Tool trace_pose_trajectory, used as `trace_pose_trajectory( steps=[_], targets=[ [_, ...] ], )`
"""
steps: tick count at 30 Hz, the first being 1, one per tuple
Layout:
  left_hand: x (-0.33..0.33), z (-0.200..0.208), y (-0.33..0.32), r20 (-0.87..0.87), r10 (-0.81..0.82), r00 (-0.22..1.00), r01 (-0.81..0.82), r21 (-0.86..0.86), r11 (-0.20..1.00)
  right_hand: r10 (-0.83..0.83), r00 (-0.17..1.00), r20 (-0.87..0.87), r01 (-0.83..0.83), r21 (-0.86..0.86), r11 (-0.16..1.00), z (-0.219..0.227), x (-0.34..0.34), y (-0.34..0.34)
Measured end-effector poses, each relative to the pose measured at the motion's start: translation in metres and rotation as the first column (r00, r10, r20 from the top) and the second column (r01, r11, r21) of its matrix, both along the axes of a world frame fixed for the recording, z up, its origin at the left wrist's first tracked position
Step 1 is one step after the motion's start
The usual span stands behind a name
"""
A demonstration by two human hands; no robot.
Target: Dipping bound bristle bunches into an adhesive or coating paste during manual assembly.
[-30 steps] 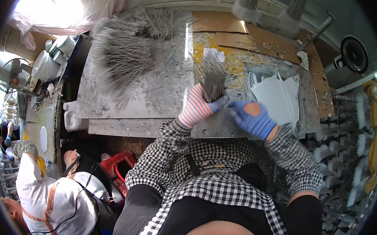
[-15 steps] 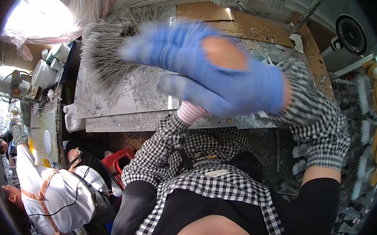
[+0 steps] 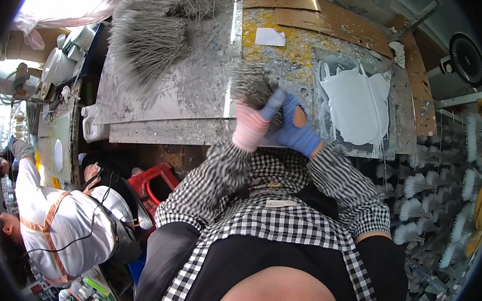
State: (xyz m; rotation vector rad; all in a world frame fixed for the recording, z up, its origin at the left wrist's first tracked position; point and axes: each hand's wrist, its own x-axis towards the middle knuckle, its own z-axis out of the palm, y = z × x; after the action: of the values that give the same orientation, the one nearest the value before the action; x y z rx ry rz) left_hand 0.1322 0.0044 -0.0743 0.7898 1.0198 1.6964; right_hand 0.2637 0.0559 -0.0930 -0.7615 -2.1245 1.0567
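Note:
In front of my body, over the table's front edge, both my hands are closed round a bundle of thin grey wire-like stems (image 3: 255,83). My left hand (image 3: 250,124), in a pink-striped glove, grips it from the left. Against its other side is my right hand (image 3: 297,127), in a blue glove with a hole over the back of the hand. Motion smears the bundle, and the fingers partly hide its lower end. Further left lies a big loose pile of similar grey stems (image 3: 144,48), with a smaller clump (image 3: 198,1) behind it.
White paste (image 3: 356,105) covers a dark plate on the right of the table (image 3: 166,98); strands hang over the front edge. A white paper scrap (image 3: 270,37) lies at the back. White-bristled racks (image 3: 420,185) stand right. Another person (image 3: 67,233) sits left, by a red stool (image 3: 155,183).
My right hand has come down and back from above the pile at left to meet my left hand. A bundle of grey stems is now in my hands, and the plate of white paste shows.

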Motion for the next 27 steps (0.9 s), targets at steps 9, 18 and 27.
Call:
trace_pose_trajectory(
  steps=[9,18,27],
  targets=[
    [-0.060,-0.082,0.012,-0.887,-0.320,0.333,0.478,-0.134,0.868,0.049,0.982,0.181,-0.085,0.200,0.976,-0.110,0.032,0.003],
    [-0.060,-0.116,-0.001,-0.882,-0.298,0.365,0.419,-0.130,0.898,0.076,0.997,0.031,-0.060,-0.357,0.932,-0.093,0.040,-0.011],
    [-0.027,-0.071,-0.056,-0.348,-0.567,0.746,0.510,-0.248,0.824,0.157,0.946,0.283,-0.205,0.146,0.968,-0.048,0.047,-0.062]
  ],
)
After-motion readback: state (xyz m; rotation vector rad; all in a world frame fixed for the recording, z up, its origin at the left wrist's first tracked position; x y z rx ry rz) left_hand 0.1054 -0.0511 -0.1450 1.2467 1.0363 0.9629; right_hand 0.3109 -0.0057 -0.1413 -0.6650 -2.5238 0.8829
